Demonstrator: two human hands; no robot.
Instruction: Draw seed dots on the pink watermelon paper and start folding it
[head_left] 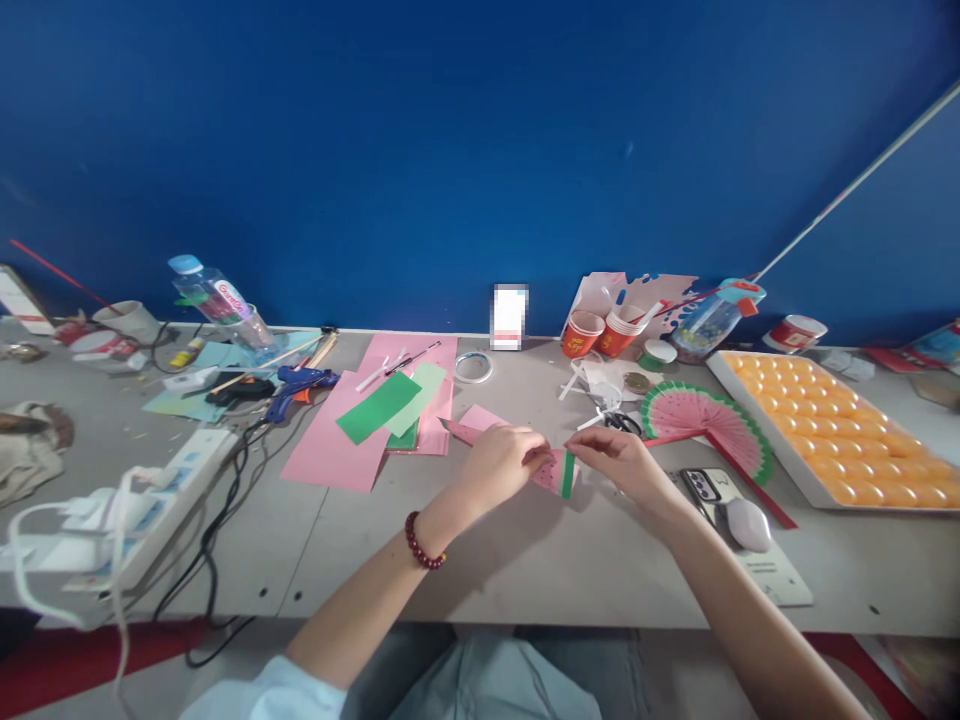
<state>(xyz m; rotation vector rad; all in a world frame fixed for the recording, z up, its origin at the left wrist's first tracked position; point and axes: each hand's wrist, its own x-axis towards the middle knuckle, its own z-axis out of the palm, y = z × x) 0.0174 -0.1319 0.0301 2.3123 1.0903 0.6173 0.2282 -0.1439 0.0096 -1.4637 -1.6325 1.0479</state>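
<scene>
Between my hands is a small pink paper piece [547, 474] with dark seed-like specks and a green strip [568, 476] along its right side. My left hand [499, 468] is closed, its thumb and fingers pinching the paper's upper left part. At the strip's upper end, the fingertips of my right hand [615, 458] are pinched together on the paper's edge. Just behind my left hand lies another pink paper piece [480, 418]. A finished watermelon-pattern fan [705, 420] with red sticks lies spread to the right of my right hand.
Pink sheets [322, 440] and green paper [379, 408] lie left of centre, near a roll of tape [473, 367] and a blue glue gun [300, 388]. A power strip [180, 500] stands at left. Right are scissors [624, 424], a phone [742, 540] and a tray of orange balls [832, 430].
</scene>
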